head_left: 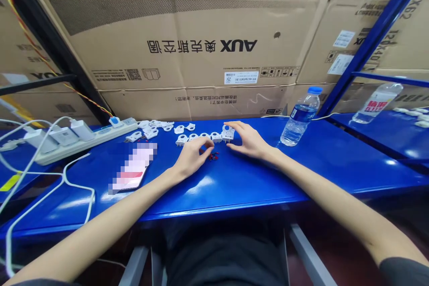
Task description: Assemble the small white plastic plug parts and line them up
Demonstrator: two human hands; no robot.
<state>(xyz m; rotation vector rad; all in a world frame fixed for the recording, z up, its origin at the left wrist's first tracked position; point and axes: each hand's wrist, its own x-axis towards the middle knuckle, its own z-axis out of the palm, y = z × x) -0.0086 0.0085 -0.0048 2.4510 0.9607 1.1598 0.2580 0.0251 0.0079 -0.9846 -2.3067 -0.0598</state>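
Note:
My right hand (247, 140) rests on the blue table (234, 183), its fingertips holding a small white plastic part (228, 132) upright at the right end of a row of similar white parts (197, 137). My left hand (191, 156) lies beside it with fingers curled, fingertips pinched near a few tiny red pieces (213, 156); what it holds, if anything, I cannot make out. More white parts (154, 127) lie scattered further back on the left.
A phone (134, 167) lies left of my hands. A power strip (83, 140) with white chargers and cables sits at far left. A water bottle (300, 117) stands on the right, another bottle (377, 103) lies on the neighbouring table. Cardboard boxes (201, 44) wall the back.

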